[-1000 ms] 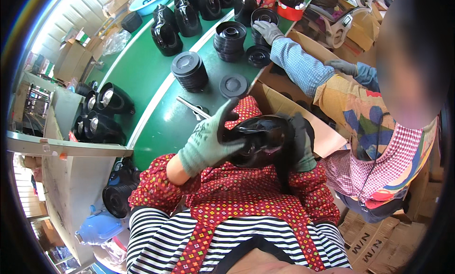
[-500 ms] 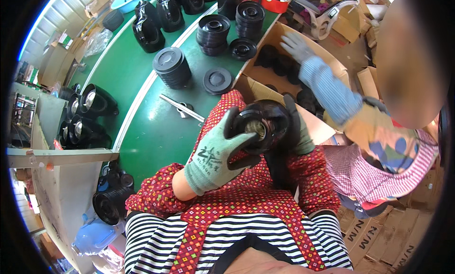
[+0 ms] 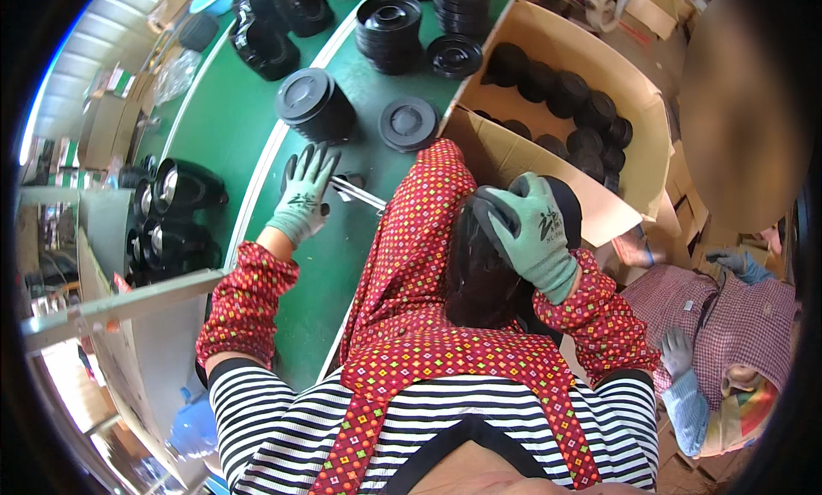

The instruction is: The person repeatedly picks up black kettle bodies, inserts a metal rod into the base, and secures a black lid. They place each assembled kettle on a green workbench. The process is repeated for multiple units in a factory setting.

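Note:
A shiny black, rounded plastic housing point(image 3: 478, 264) rests on my lap, held from above by my right hand point(image 3: 541, 234) in a grey-green glove with dark fingertips. The glove hides part of it. A dull black rounded part point(image 3: 565, 205) shows behind that hand; whether it belongs to the housing I cannot tell. My left hand point(image 3: 305, 199), gloved alike, is over the green table with its fingers stretched out. Just beyond its fingertips stands a stack of black round lids point(image 3: 318, 105). A thin pale metal tool point(image 3: 360, 193) lies right of that hand, partly hidden.
One loose lid point(image 3: 408, 124) lies right of the stack. Ringed black discs point(image 3: 390, 41) and more shiny housings point(image 3: 264, 45) stand farther back. An open cardboard box point(image 3: 634, 75) with several black round parts is at my right. Beyond it a co-worker point(image 3: 711, 324) bends over.
My left hand has let go of the housing and moved left over the table. The housing is turned and lower on my lap. The co-worker's arm has left the box.

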### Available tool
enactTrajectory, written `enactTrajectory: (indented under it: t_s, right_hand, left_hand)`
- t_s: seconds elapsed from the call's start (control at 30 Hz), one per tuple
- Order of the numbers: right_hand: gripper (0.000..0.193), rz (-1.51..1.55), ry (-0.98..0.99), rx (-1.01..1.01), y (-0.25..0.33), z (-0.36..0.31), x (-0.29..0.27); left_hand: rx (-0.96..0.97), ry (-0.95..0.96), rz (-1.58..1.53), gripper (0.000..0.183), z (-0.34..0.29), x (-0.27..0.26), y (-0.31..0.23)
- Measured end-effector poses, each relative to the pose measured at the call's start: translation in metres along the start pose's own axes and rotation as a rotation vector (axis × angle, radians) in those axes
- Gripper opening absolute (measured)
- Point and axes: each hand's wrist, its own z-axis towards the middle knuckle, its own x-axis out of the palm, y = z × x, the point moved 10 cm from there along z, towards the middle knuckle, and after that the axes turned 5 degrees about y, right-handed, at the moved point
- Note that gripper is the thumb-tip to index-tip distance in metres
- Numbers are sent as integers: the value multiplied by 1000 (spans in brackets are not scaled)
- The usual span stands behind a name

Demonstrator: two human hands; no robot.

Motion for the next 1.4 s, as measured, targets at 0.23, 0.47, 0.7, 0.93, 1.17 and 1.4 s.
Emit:
enactTrajectory:
  t_s: [0.23,0.47,0.7,0.93,1.17,1.4]
  right_hand:
    - [27,812,215,153,-35,6,-8]
    - [46,187,66,-493,35,102,-75]
    - [21,639,218,-235,-60,140,22]
    - [32,914,250,-451,-104,104,85]
    - [27,881,290,-580,-41,111,43]
    - [37,1338,442,-312,-37,101,46]
  left_hand:
    - [31,139,-143,69,24,-2,6]
    - [75,-138,-288,66,18,-167,-81]
    - [546,-21,-730,53,48,-242,-159]
    - [1100,-32,-908,43,67,-216,-238]
    - [673,-176,-717,36,67,-202,-287]
    - [747,-119,-748,30,63,-197,-310]
